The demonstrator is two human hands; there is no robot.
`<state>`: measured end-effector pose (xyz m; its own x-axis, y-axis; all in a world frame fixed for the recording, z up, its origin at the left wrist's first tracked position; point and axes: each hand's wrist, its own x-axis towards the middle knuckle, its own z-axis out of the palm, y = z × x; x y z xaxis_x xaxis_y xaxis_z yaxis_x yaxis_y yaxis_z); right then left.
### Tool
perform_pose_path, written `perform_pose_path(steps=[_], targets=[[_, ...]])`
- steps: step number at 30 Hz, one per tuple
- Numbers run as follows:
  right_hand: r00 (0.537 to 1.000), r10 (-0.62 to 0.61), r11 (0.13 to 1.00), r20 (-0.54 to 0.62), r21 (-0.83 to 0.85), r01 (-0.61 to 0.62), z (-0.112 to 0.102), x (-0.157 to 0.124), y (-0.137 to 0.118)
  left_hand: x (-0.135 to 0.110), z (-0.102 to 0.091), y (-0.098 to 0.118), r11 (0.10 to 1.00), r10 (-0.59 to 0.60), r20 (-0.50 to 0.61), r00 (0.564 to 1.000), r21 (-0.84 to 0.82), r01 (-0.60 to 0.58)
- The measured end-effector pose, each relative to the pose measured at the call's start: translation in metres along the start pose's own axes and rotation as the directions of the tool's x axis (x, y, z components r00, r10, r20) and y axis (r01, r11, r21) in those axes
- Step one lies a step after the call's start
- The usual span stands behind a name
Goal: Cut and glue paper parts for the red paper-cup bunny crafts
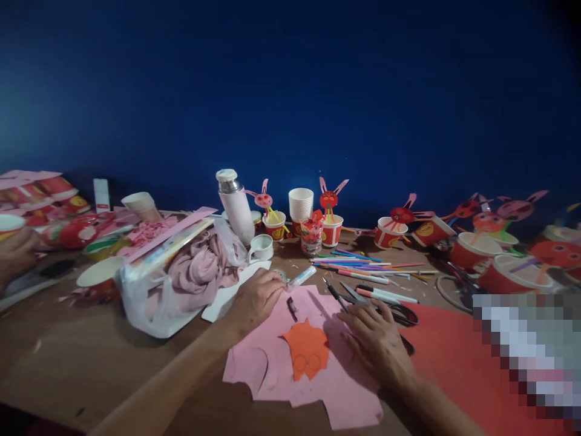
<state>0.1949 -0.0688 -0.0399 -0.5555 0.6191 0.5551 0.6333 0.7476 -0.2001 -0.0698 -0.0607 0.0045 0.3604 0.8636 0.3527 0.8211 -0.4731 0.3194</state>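
Observation:
Pink paper [281, 381] with a jagged cut edge lies in front of me, an orange paper cutout [311, 342] with two drawn circles on it. My left hand [258, 297] rests at the pink paper's upper left edge, fingers bent and pressed together; what they hold, if anything, is hidden. A white marker-like tube [302, 277] touches or nearly touches its fingertips. My right hand [374, 330] is over the paper's right side, fingers bent around the lower end of a slim black pen [336, 295]. Scissors [402, 313] lie partly under that hand.
Red paper [454, 369] covers the right front. Behind lie colored sticks [358, 260], a white cup [261, 247], a thermos [236, 209] and several paper bowls [333, 231] with rabbit-like figures. A plastic bag [158, 309] stands left. Another person's hand [18, 257] is at far left.

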Motion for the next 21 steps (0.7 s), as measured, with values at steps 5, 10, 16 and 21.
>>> perform_pose_path(steps=[5, 10, 16, 21], targets=[[0.998, -0.053, 0.998, -0.033, 0.033, 0.054, 0.002, 0.001, -0.001, -0.012, 0.013, 0.001, 0.989, 0.100, 0.144, 0.984, 0.093, -0.114], [0.995, -0.031, 0.999, -0.097, 0.025, 0.034, 0.002, 0.000, -0.002, -0.010, 0.032, -0.006, 0.981, 0.112, 0.200, 0.973, 0.132, -0.140], [0.985, 0.140, 0.961, -0.096, 0.251, -0.112, 0.001, -0.003, -0.002, -0.010, 0.030, 0.000, 0.967, -0.022, 0.102, 0.995, -0.250, 0.047], [0.971, 0.237, 0.901, 0.021, 0.369, -0.228, -0.006, -0.002, -0.006, -0.009, 0.028, 0.009, 0.712, -0.263, 0.210, 0.942, -0.616, 0.337]])
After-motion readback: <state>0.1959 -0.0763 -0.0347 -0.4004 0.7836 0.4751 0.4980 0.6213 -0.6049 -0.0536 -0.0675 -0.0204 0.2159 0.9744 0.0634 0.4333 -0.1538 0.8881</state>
